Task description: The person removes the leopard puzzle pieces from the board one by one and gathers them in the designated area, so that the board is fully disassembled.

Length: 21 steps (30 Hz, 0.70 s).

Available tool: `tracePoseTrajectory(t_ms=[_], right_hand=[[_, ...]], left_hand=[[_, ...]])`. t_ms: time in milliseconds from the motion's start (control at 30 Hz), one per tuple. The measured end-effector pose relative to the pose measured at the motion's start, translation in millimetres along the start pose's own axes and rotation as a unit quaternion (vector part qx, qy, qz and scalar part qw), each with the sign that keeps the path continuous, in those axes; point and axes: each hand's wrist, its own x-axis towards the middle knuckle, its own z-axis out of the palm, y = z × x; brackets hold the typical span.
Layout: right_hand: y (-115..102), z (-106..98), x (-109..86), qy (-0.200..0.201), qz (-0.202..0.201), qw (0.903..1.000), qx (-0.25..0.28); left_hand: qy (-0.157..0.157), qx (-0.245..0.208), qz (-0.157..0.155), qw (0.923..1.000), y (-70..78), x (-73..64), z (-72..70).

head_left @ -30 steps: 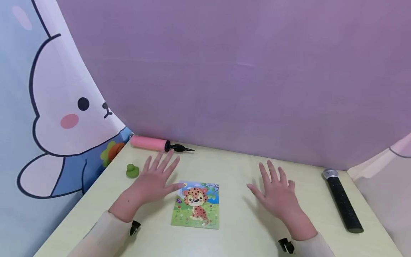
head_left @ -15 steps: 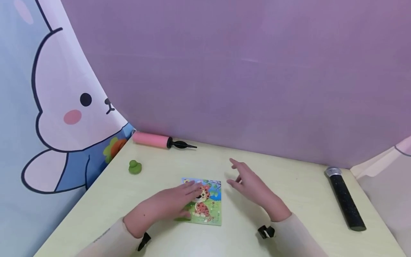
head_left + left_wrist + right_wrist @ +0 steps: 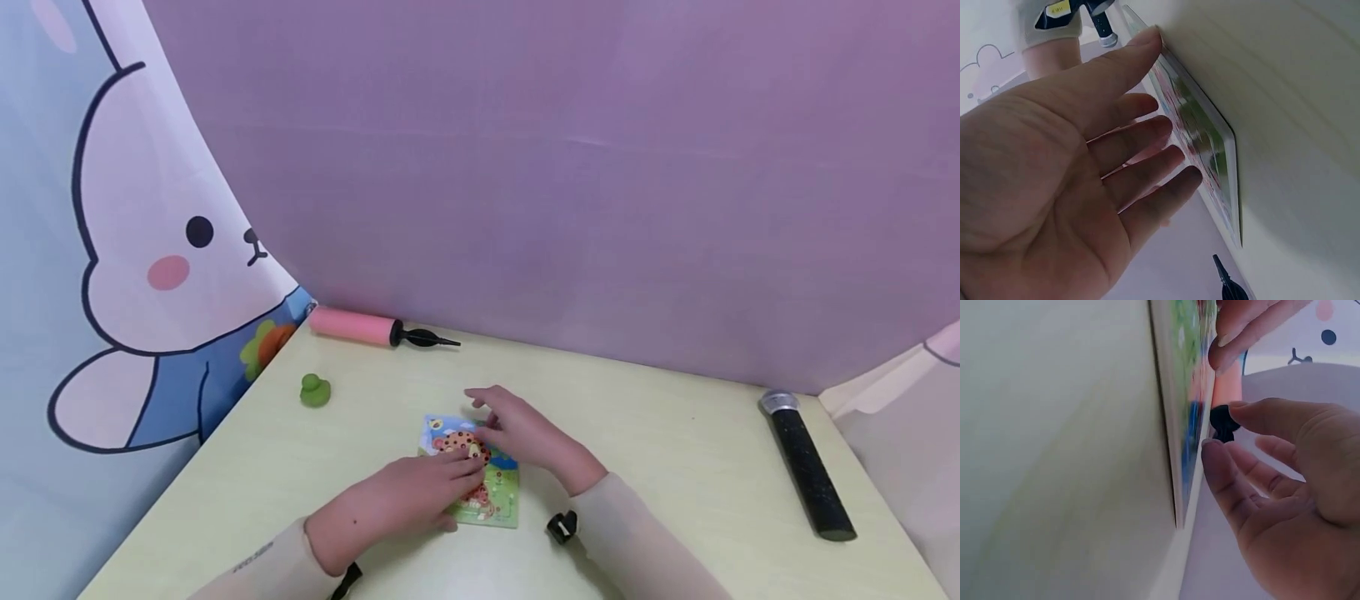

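Soft, diffuse light is brightening the pale, smooth tabletop point(image 3: 645, 442) in the head view, whitening it near the bottom edge — faint shadows are falling beside the cream fabric right sleeve point(image 3: 637, 533). Both wrist views are looking dimmer, the thin, colourful leopard-printed board point(image 3: 1204, 131) blurring softly.

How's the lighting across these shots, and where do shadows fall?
Head view: brightest, with faint shadows on the table near the left hand and right hand; left wrist view: dimmer, a soft shadow on the table; right wrist view: dim, a thin dark shadow edging the picture board.
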Motion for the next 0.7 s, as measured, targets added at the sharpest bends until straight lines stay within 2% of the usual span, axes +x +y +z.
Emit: tracePoseTrajectory(t_ms=[133, 300, 400, 700], right_hand=[[-4.4, 4.8, 9.6, -0.021, -0.013, 0.9997, -0.003], [-6.7, 8.3, 18.9, -0.033, -0.023, 0.9992, -0.008], [-7.2, 9.7, 22.5, -0.042, -0.029, 0.9987, -0.004], [-7.2, 10.9, 28.9, -0.067, -0.046, 0.9967, -0.004]], left_hand=[[0.006, 0.022, 0.009, 0.9997, 0.8, -1.0, 1.5], [0.007, 0.028, 0.019, 0.9994, -0.5, 0.0, 3.3], [0.006, 0.022, 0.025, 0.9994, -1.6, -0.2, 4.6], [0.015, 0.039, 0.039, 0.9983, -2.0, -2.4, 3.7]])
